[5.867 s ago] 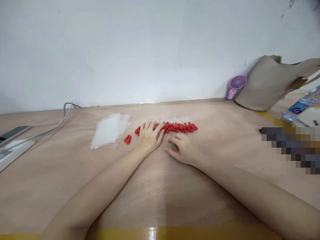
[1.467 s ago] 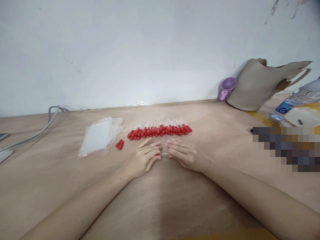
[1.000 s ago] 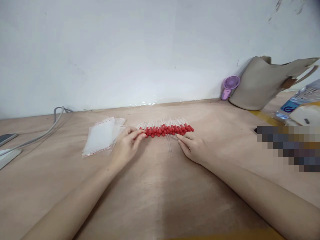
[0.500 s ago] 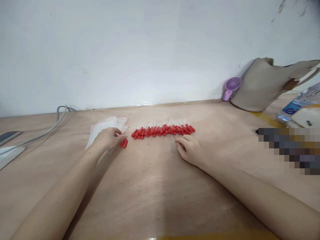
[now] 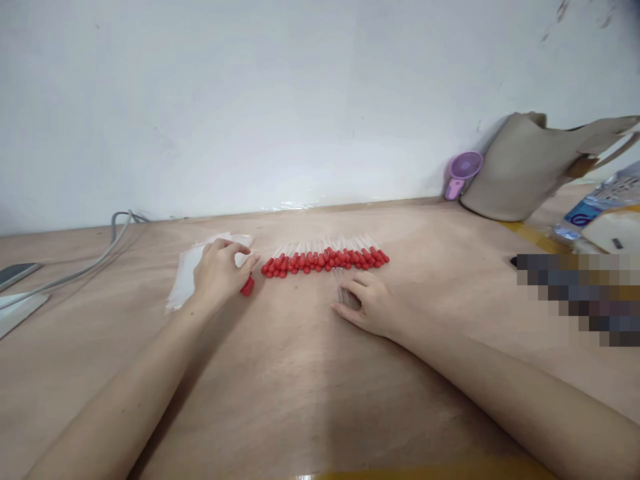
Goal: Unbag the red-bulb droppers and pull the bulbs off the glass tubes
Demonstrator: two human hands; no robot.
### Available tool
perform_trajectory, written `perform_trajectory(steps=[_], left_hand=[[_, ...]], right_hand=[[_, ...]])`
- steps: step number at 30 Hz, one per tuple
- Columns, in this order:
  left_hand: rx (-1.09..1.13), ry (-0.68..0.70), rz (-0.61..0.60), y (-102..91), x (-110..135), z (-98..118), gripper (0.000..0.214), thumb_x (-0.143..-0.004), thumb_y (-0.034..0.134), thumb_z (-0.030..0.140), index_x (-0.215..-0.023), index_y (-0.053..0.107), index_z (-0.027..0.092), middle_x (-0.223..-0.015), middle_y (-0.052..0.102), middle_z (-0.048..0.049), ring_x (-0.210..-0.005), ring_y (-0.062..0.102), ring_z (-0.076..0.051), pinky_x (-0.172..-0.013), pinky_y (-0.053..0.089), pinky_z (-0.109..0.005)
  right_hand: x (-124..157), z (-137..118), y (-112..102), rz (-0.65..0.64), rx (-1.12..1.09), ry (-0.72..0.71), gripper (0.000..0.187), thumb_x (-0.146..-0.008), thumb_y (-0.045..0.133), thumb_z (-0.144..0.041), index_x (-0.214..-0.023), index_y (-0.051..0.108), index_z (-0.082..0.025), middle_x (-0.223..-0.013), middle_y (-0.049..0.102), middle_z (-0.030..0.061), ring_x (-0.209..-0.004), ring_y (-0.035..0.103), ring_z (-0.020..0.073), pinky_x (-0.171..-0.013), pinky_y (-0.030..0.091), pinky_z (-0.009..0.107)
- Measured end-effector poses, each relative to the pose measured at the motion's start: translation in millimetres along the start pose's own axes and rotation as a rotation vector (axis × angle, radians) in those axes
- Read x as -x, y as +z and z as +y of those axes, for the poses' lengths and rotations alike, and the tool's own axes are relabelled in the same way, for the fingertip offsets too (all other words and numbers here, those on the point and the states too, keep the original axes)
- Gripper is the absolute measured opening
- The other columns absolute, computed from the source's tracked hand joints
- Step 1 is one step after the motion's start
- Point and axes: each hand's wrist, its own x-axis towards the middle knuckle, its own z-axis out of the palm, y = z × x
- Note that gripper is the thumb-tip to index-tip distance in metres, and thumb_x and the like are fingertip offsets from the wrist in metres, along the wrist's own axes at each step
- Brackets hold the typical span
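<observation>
A row of droppers with red rubber bulbs [image 5: 325, 260] and thin clear tubes lies across the table's middle, tubes pointing toward the wall. My left hand [image 5: 223, 267] hovers left of the row with thumb and fingers apart, nothing visible between them. Just below its thumb lie loose red rubber bulbs [image 5: 247, 286], partly hidden. Clear plastic zip bags [image 5: 184, 277] are under and behind this hand. In front of the row, a few clear glass tubes [image 5: 339, 280] lie beside my right hand [image 5: 367, 300], whose spread thumb and fingers reach over them.
Against the wall at right stand a purple hand fan [image 5: 463, 175] and a beige bag [image 5: 520, 167]. A plastic bottle [image 5: 583, 217] lies farther right. Grey cables [image 5: 103, 257] and a phone [image 5: 19, 273] are at the left edge of the wooden table [image 5: 290, 373].
My left hand has risen slightly and its thumb and fingers have parted. My right hand has shifted left over the glass tubes, with its thumb and fingers spreading.
</observation>
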Motion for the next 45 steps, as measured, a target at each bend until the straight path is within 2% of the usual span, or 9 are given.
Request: perform_trajectory(steps=[5,17,22,27,31,35,38,41,45], left_hand=[[0.156,0.224,0.231,7.1,10,17,0.022,-0.077,0.055,0.040,-0.080,0.066,0.022,-0.093,0.058,-0.0050,-0.097,0.051,-0.024,-0.077,0.043,-0.033],[0.393,0.662,-0.011,35.8,6,111,0.021,-0.081,0.054,0.034,-0.093,0.062,0.019,-0.088,0.057,-0.0041,-0.086,0.052,-0.018,-0.078,0.042,-0.031],[0.378,0.658,-0.002,52.5,-7,124,0.029,-0.078,0.057,0.042,-0.093,0.061,0.017,-0.082,0.059,-0.0052,-0.080,0.054,-0.020,-0.073,0.042,-0.032],[0.263,0.765,0.093,61.8,-13,125,0.020,-0.085,0.048,0.030,-0.078,0.063,0.018,-0.071,0.063,-0.0044,-0.070,0.057,-0.017,-0.070,0.042,-0.030],[0.237,0.688,0.185,55.9,-6,124,0.026,-0.087,0.040,0.024,-0.080,0.064,0.015,-0.072,0.064,-0.0076,-0.067,0.059,-0.017,-0.062,0.043,-0.029],[0.513,0.490,0.291,36.0,18,110,0.020,-0.085,0.047,0.028,-0.080,0.063,0.017,-0.075,0.065,-0.0045,-0.068,0.061,-0.014,-0.064,0.046,-0.025],[0.805,0.302,0.191,25.0,43,89,0.018,-0.081,0.055,0.033,-0.077,0.063,0.017,-0.071,0.064,-0.0011,-0.062,0.060,-0.012,-0.061,0.048,-0.023],[1.105,0.112,0.058,21.8,62,68,0.021,-0.077,0.059,0.037,-0.080,0.059,0.016,-0.072,0.063,-0.0013,-0.062,0.062,-0.012,-0.060,0.051,-0.025],[1.294,0.059,-0.044,21.1,69,54,0.026,-0.073,0.063,0.039,-0.081,0.055,0.016,-0.078,0.064,-0.0025,-0.067,0.065,-0.015,-0.069,0.053,-0.030]], right_hand=[[0,1,0,-0.017,0.002,0.007,0.030,-0.079,0.055,-0.041,-0.091,0.060,-0.014,-0.086,0.056,0.0094,-0.080,0.051,0.0202,-0.073,0.044,0.034],[-2,10,-4,0.117,-0.223,0.105,0.020,-0.078,0.058,-0.033,-0.090,0.060,-0.018,-0.078,0.057,0.0048,-0.075,0.054,0.0174,-0.072,0.046,0.032],[-6,18,3,0.149,-0.284,0.180,0.012,-0.081,0.052,-0.025,-0.081,0.061,-0.017,-0.075,0.056,0.0041,-0.070,0.053,0.0149,-0.067,0.046,0.030],[-6,24,6,0.165,-0.325,0.218,0.011,-0.080,0.052,-0.022,-0.081,0.061,-0.016,-0.076,0.056,0.0040,-0.068,0.053,0.0134,-0.064,0.045,0.028],[-5,26,9,0.175,-0.332,0.226,0.011,-0.079,0.052,-0.023,-0.080,0.060,-0.016,-0.076,0.056,0.0041,-0.069,0.054,0.0140,-0.064,0.046,0.028],[-3,25,8,0.264,-0.344,0.217,0.016,-0.079,0.052,-0.025,-0.092,0.057,-0.017,-0.083,0.057,0.0063,-0.076,0.055,0.0169,-0.067,0.049,0.031],[-3,21,3,0.367,-0.272,0.185,0.039,-0.077,0.056,-0.028,-0.113,0.048,-0.019,-0.102,0.054,0.0104,-0.093,0.053,0.0221,-0.079,0.048,0.039],[-2,14,-2,0.321,-0.153,0.078,0.054,-0.076,0.059,-0.033,-0.125,0.041,-0.020,-0.118,0.048,0.0122,-0.110,0.046,0.0257,-0.094,0.040,0.044],[0,10,-6,0.253,-0.051,-0.060,0.059,-0.078,0.056,-0.036,-0.132,0.036,-0.020,-0.127,0.043,0.0118,-0.119,0.041,0.0256,-0.102,0.034,0.044]])
